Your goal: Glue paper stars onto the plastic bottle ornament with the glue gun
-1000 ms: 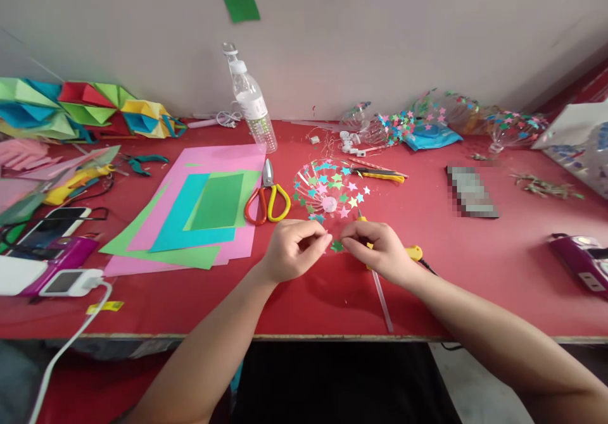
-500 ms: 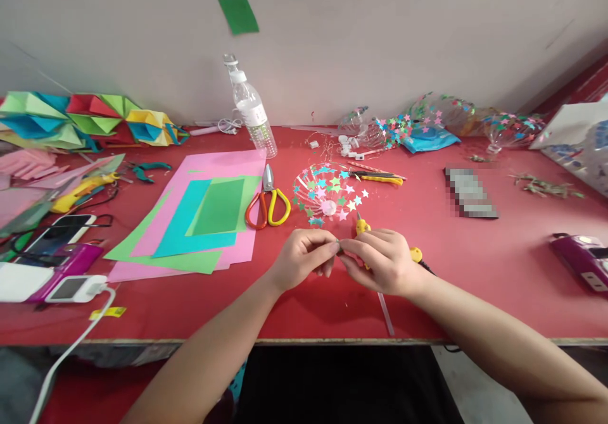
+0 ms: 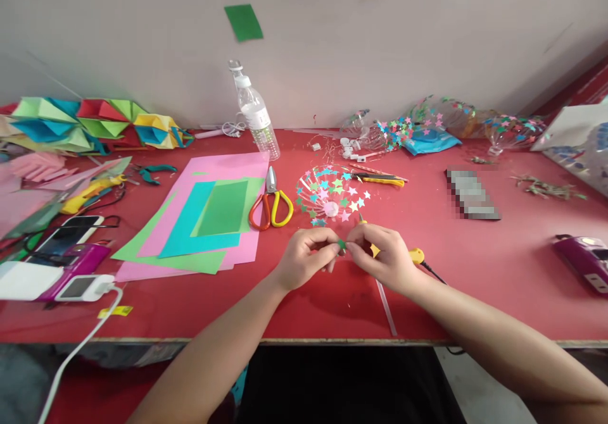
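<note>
Shifted since the earlier frame: right hand (image 3: 389,256) more curled, green piece (image 3: 342,245) now more exposed between the fingertips. Grip narrow on both sides: left hand (image 3: 306,256) pinching the green piece, right hand closed at its other edge. Location of piece: in the grip, above the tabletop (image 3: 308,313).

Possible faults (judged):
- Slip or crease of the piece, from so small a pinch and fingertips pulling unevenly.
- Burn or smear, if hot, from the glue gun (image 3: 417,256) partly hidden under the right hand; heat not visible.
- Stars knocked loose on the cut bottle (image 3: 331,209), just beyond the grip, from a careless forward reach.

Counts:
- Green piece in grip: 1.
- Cut bottle beyond grip: 1; its stars overlapping, number not certain.
- Glue gun: 1.
- Glue stick (image 3: 387,307), nearer the body than the grip: 1.
- Scissors (image 3: 271,180), beyond and left of grip: 1 pair.
- Yellow cutter (image 3: 382,182), beyond and right: 1.
- Purple power strips, far left (image 3: 85,266) and far right (image 3: 586,266) of grip: 2.
</note>
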Demonstrator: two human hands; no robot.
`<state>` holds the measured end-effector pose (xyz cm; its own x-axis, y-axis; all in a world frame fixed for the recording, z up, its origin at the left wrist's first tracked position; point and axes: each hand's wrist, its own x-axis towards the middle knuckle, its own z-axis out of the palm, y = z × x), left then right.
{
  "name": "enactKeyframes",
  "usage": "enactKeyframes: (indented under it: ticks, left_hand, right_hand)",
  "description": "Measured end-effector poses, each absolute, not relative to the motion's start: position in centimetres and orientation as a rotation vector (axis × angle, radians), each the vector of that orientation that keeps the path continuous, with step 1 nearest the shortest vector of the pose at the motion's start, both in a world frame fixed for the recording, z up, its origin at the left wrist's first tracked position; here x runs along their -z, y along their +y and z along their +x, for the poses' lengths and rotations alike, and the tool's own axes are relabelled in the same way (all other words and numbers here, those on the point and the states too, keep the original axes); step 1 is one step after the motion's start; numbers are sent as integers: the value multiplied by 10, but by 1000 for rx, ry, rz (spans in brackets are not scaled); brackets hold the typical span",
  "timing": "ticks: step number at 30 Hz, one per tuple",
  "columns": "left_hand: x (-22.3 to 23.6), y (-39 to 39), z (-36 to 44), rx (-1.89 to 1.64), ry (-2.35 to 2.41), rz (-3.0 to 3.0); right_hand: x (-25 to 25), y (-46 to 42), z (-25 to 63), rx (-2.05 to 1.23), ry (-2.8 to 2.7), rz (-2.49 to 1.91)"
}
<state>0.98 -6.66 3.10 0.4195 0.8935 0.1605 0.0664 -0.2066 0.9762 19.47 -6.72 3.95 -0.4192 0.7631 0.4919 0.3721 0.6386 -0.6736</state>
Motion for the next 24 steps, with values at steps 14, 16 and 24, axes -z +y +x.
enactKeyframes:
  ticks: [14, 16, 24]
  left_hand:
    - [-20, -49, -4, -1478, 951, 1428]
    - [-22, -49, -3, -1479, 959, 1450]
    - [-22, -46, -5, -1526, 1005, 1507]
  right_hand:
    - [-44, -81, 242, 149, -2923, -1703]
    - [-34, -82, 237, 97, -2865, -1777]
    - [-40, -79, 261, -91, -2299, -1644]
